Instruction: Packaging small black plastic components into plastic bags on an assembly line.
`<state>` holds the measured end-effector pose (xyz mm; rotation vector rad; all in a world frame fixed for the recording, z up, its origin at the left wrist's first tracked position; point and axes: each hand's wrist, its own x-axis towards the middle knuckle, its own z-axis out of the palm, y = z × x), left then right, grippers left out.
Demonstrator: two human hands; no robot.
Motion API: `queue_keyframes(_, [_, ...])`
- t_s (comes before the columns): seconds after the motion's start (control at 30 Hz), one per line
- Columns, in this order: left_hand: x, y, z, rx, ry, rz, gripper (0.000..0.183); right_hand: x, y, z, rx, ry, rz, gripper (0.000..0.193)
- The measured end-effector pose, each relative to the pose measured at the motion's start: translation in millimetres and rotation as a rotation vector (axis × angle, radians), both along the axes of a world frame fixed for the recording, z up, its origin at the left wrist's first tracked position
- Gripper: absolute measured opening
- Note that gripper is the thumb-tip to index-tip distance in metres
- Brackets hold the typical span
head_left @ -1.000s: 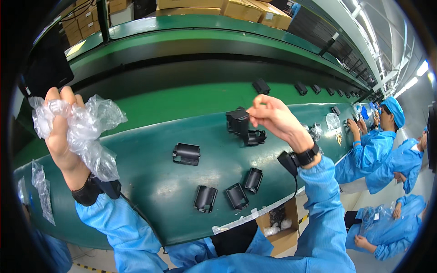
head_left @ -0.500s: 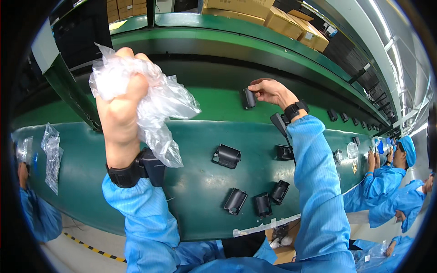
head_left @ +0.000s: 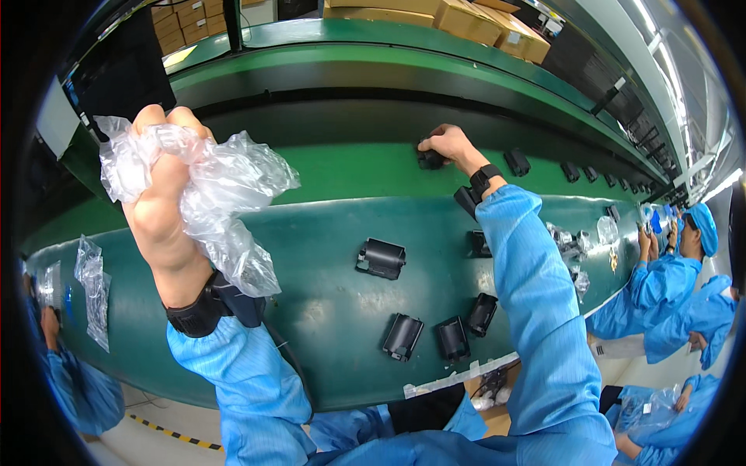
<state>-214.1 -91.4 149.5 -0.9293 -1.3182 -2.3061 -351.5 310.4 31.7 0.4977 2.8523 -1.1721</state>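
Note:
My left hand is raised at the left, its fingers clenched round a crumpled clear plastic bag that hangs down over the wrist. Farther off, my right hand reaches over the green belt, fingers closed on a black plastic part at the belt's surface. The fingers cover much of this part. On the dark green table between my arms lie several similar black housings with rounded sides, among them one in the middle and one nearer me. My right sleeve partly hides another housing.
More black housings sit in a row on the belt, off to the right. Flat clear bags lie on the table at left. Co-workers in blue sit at right; another person's arm shows at left. Cardboard boxes stand on the far shelf.
My left hand with the bag has shifted left and down in view. My right hand now reaches over the black part, covering more of it. Another housing shows to its right.

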Motion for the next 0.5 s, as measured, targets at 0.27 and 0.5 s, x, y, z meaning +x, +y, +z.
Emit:
queue_keyframes(0.27, [4,2,15,-0.129,-0.111,0.224,0.016,105,-78,62,0.478,0.388,0.570,0.035])
queue_keyframes(0.5, [-1,5,2,-0.031,-0.071,0.124,0.011,162,-115,21,0.598,0.124,0.851,0.024])
